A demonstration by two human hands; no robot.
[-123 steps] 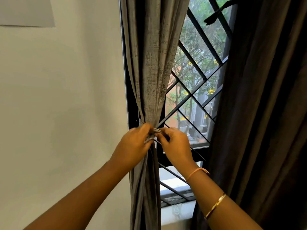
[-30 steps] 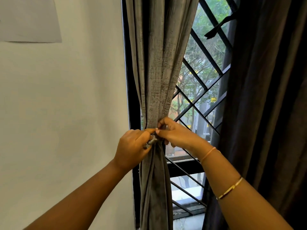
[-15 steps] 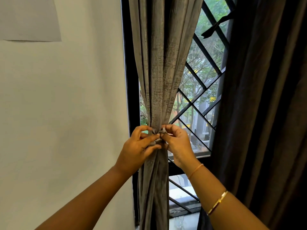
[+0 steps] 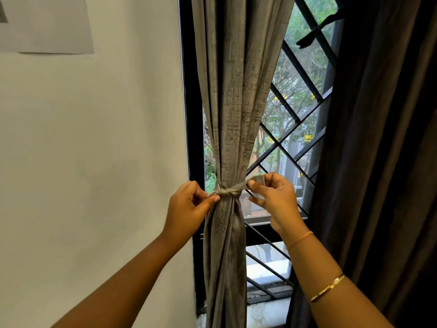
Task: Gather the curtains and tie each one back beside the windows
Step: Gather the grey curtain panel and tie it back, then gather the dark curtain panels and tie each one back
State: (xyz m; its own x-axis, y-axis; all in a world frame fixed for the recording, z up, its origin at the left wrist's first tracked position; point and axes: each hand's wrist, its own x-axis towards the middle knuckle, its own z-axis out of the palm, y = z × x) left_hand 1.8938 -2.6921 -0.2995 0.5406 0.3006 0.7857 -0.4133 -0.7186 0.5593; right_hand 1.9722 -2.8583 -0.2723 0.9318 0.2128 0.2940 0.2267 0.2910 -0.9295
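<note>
A grey textured curtain [image 4: 238, 95] hangs bunched at the left side of the window, pinched narrow at its waist. A matching grey tie-back strip [image 4: 230, 191] is knotted around that waist. My left hand [image 4: 189, 209] pinches the strip's left end close to the curtain. My right hand [image 4: 275, 200] grips the right end, which is stretched out from the knot and folds over my fingers. A darker curtain [image 4: 378, 150] hangs loose down the right side of the window.
A black window frame [image 4: 191, 138] and a diagonal black grille [image 4: 305, 74] stand behind the curtains, with trees outside. A pale wall [image 4: 94, 150] fills the left, with a sheet of paper [image 4: 47, 24] at the top. The sill [image 4: 267, 313] lies below.
My hands were together at the curtain's waist; now they have drawn apart sideways, each with an end of the tie-back, and the knot sits tight on the curtain.
</note>
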